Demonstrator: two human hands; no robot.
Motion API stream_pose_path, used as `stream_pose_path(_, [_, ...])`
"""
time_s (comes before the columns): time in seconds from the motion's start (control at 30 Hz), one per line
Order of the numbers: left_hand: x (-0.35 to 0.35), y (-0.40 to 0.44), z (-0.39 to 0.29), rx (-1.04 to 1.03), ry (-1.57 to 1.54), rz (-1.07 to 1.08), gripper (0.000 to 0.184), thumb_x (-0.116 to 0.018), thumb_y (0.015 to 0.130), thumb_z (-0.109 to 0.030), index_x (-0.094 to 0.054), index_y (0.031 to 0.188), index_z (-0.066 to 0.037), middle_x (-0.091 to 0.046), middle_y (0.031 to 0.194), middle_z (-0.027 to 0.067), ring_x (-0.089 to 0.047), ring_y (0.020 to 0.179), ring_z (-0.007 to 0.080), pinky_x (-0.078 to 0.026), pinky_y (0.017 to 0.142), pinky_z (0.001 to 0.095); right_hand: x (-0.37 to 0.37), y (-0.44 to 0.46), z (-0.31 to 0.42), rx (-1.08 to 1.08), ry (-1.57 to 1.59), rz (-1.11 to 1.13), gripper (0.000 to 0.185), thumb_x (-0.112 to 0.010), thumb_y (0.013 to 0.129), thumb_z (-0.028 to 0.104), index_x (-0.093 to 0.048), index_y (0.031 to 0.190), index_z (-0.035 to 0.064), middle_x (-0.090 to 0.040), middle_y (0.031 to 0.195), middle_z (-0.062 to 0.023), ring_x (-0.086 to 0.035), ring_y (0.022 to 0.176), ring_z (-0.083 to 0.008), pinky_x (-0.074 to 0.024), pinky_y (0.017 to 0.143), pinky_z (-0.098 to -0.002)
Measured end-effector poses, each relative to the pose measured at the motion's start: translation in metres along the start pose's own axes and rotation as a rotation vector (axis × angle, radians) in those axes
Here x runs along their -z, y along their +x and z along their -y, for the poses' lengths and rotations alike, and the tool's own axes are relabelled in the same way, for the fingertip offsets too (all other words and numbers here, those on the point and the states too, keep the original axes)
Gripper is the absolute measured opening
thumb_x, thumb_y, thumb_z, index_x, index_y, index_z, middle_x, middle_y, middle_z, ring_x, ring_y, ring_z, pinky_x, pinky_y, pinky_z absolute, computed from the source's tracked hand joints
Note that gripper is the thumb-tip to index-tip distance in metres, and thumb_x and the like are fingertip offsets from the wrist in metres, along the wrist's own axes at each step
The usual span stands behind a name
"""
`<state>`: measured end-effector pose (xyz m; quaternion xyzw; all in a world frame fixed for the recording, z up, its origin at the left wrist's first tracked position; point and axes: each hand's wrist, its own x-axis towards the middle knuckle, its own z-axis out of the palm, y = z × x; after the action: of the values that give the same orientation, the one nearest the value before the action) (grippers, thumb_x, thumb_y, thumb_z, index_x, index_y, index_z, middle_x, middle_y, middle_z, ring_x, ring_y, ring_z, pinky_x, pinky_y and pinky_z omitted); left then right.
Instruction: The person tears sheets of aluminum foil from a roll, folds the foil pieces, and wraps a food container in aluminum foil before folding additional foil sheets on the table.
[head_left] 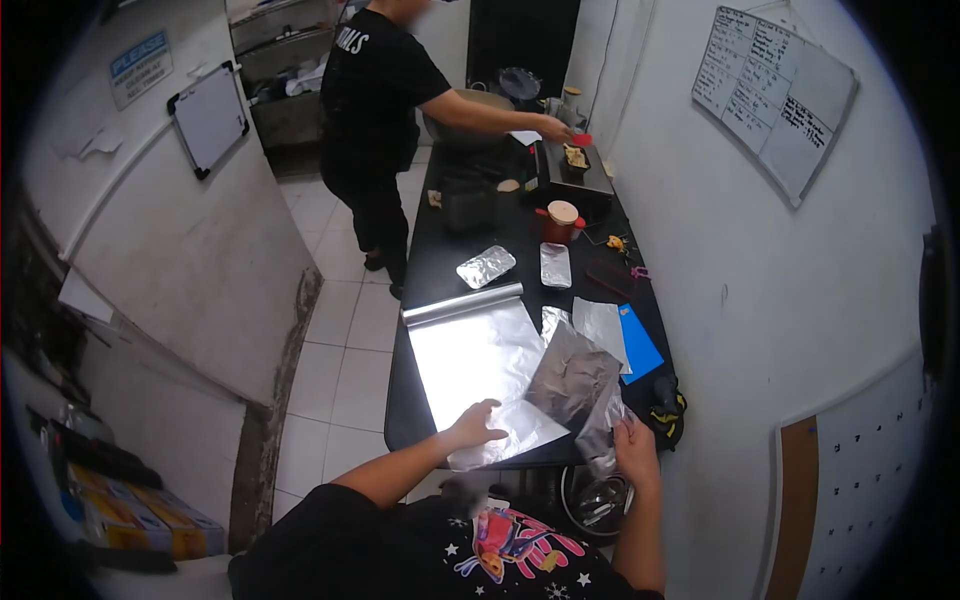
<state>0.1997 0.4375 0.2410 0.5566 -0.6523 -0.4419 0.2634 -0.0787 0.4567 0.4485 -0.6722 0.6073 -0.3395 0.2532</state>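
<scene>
A wide sheet of aluminum foil (470, 360) lies unrolled on the black table, its foil roll (463, 305) crosswise at the far end. My left hand (477, 426) is over the sheet's near left part, thumb and fingers apart; whether it presses on the foil is unclear. At the right, my right hand (632, 440) grips the edge of a creased piece of foil (575, 375), which hangs partly past the table's near edge. Beyond the roll sit two foil-wrapped blocks (487, 267), one left and one right. Part of another foil-covered item (554, 320) shows behind the creased piece.
A co-worker (385, 110) stands at the table's far left, one arm reaching over a small food-filled container (576, 157). A lidded red pot (562, 220) stands mid-table. Flat silver sheet (600, 328) and blue folder (638, 345) lie right, near a black-and-yellow item (668, 410).
</scene>
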Motion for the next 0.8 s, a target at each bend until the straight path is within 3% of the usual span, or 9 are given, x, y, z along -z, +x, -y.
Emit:
stream_pose_path(0.1, [0.006,0.025,-0.012,-0.111,0.004,-0.063,0.098,-0.081,0.062,-0.045,-0.033,0.138,-0.006,-0.047,0.127,0.0223,-0.047,0.117,0.0364,-0.039,0.099,0.0441,0.027,0.002,0.035,0.008,-0.083,0.193,0.027,-0.051,0.091,0.01,-0.059,0.115,0.0007,-0.048,0.062,-0.0001,-0.042,0.056,-0.0054,-0.0375,0.053,-0.0251])
stream_pose_path(0.17, [0.014,0.039,-0.032,-0.122,-0.09,-0.038,0.112,-0.083,0.059,-0.047,-0.024,0.142,-0.003,-0.037,0.138,0.0221,-0.04,0.126,0.0362,-0.033,0.105,0.0439,0.04,0.001,0.054,0.011,-0.113,0.289,0.029,-0.051,0.088,0.004,-0.059,0.116,0.0021,-0.065,0.092,-0.0197,-0.065,0.077,-0.0208,-0.0482,0.072,-0.0307])
stream_pose_path(0.23, [0.009,0.049,-0.04,-0.274,-0.194,-0.14,0.118,-0.087,0.054,-0.041,-0.019,0.144,-0.004,-0.036,0.139,0.022,-0.04,0.127,0.0359,-0.032,0.106,0.0433,0.051,-0.005,0.058,-0.042,-0.068,0.348,0.027,-0.054,0.088,0.005,-0.06,0.114,0.0034,-0.056,0.071,-0.0108,-0.049,0.06,-0.0083,-0.0434,0.058,-0.0258])
stream_pose_path(0.27, [0.014,0.046,-0.055,-0.251,-0.266,-0.145,0.119,-0.089,0.052,-0.037,-0.019,0.144,-0.008,-0.039,0.138,0.0223,-0.041,0.126,0.0361,-0.033,0.105,0.0435,0.054,-0.009,0.056,-0.043,-0.026,0.358,0.027,-0.054,0.089,0.006,-0.06,0.115,0.0023,-0.053,0.068,-0.0073,-0.046,0.059,-0.0077,-0.0416,0.056,-0.0256])
stream_pose_path(0.43, [0.038,0.038,-0.082,-0.105,-0.485,0.163,0.103,-0.084,0.064,-0.016,-0.021,0.144,-0.013,-0.062,0.1,0.0112,-0.058,0.098,0.0181,-0.043,0.093,0.042,0.062,-0.026,0.016,-0.219,0.344,0.335,0.024,-0.055,0.091,0.011,-0.061,0.112,-0.0005,-0.059,0.077,0.0015,-0.05,0.068,-0.0055,-0.043,0.062,-0.0241])
stream_pose_path(0.47, [0.031,0.041,-0.079,-0.082,-0.791,0.224,0.098,-0.081,0.066,-0.008,-0.021,0.143,-0.01,-0.063,0.094,0.0091,-0.06,0.084,0.0125,-0.049,0.078,0.0344,0.058,-0.028,0.002,-0.255,0.448,0.259,0.024,-0.056,0.091,0.012,-0.061,0.111,0.0,-0.06,0.08,0.0022,-0.051,0.071,-0.0054,-0.0437,0.064,-0.0237])
stream_pose_path(0.5, [0.026,0.047,-0.076,-0.056,-0.803,0.229,0.087,-0.075,0.07,-0.002,-0.026,0.141,-0.007,-0.064,0.087,0.0065,-0.061,0.076,0.0105,-0.05,0.069,0.0261,0.052,-0.031,-0.014,-0.29,0.551,0.179,0.023,-0.057,0.091,0.014,-0.061,0.11,0.0004,-0.061,0.084,0.0029,-0.053,0.075,-0.0052,-0.0444,0.066,-0.0234])
stream_pose_path(0.6, [0.023,0.063,-0.083,0.029,-0.508,0.229,0.07,-0.066,0.071,-0.001,-0.036,0.134,-0.004,-0.064,0.073,0.0055,-0.062,0.069,0.0124,-0.05,0.067,0.0259,0.04,-0.039,-0.069,-0.618,0.7,-0.029,0.021,-0.06,0.087,0.013,-0.061,0.104,0.0008,-0.063,0.091,-0.0018,-0.059,0.081,-0.0099,-0.0479,0.071,-0.0258])
stream_pose_path(0.8, [-0.003,0.086,-0.087,-0.117,0.119,0.056,0.044,-0.063,0.073,-0.007,-0.054,0.117,-0.007,-0.062,0.088,0.0109,-0.062,0.082,0.0243,-0.05,0.075,0.0346,-0.017,-0.038,-0.197,-0.734,1.059,-0.076,0.025,-0.059,0.084,0.004,-0.058,0.108,-0.0005,-0.065,0.098,-0.0079,-0.064,0.084,-0.0176,-0.0519,0.074,-0.0313])
